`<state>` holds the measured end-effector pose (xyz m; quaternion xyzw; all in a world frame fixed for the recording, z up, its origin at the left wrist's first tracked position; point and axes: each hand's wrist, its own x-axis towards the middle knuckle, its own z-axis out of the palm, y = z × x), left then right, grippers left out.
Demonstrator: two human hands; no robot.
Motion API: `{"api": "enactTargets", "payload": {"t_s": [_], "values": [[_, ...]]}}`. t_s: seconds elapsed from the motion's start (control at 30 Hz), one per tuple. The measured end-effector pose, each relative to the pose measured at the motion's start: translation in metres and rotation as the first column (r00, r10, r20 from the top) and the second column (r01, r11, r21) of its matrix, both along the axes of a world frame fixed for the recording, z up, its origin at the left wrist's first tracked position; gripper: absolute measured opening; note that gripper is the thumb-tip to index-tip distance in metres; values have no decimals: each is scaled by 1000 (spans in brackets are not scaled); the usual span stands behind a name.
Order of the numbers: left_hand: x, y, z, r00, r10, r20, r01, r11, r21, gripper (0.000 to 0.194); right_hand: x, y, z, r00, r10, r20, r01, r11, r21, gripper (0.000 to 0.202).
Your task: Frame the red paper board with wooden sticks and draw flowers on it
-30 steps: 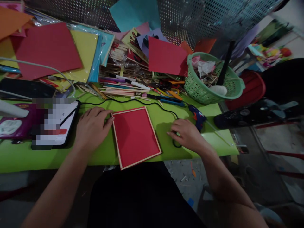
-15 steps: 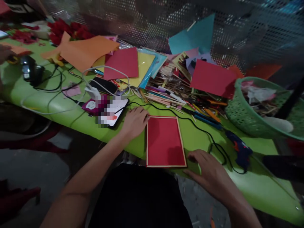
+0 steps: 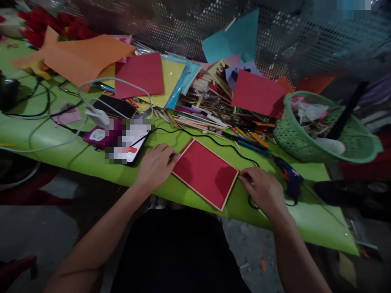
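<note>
On the green worktop point(image 3: 165, 189), the left hand point(image 3: 157, 165), fingers loosely curved, touches the red panel point(image 3: 206, 173); the right hand point(image 3: 262, 189) curls at its corner, grip unclear.

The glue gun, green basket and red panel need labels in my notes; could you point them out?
Glue gun point(image 3: 293, 188): head view, on its dark blue handle.
Green basket point(image 3: 295, 137): head view, on its outer wall.
Red panel point(image 3: 207, 175): head view, mid-surface, inside its pale edging.
</note>
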<state>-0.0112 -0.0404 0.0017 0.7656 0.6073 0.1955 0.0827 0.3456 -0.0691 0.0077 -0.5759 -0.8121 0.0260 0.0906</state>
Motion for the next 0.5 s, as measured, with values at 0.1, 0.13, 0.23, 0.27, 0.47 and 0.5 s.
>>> {"api": "enactTargets", "payload": {"t_s": [0.1,0.13,0.23,0.27,0.47,0.5], "values": [[-6,-12,1,999,-46,23,46,999,-16,29,-2,7,1,999,-32,-9,32,999,37,18],[-8,-14,2,998,-57,28,58,998,-19,30,-2,8,1,999,-34,-26,35,998,50,17],[-14,-11,4,994,-100,40,102,994,-29,30,-4,6,3,993,-24,-115,33,997,74,15],[-16,-7,5,991,-124,43,125,992,-32,30,-4,4,4,988,-21,-153,33,997,72,16],[-24,29,-5,955,-298,0,297,953,-51,49,-3,-12,4,942,-17,-336,17,1000,-3,34],[-25,35,-9,943,-333,-23,331,941,-64,52,-2,-15,3,940,-12,-340,3,1000,-25,38]]}}
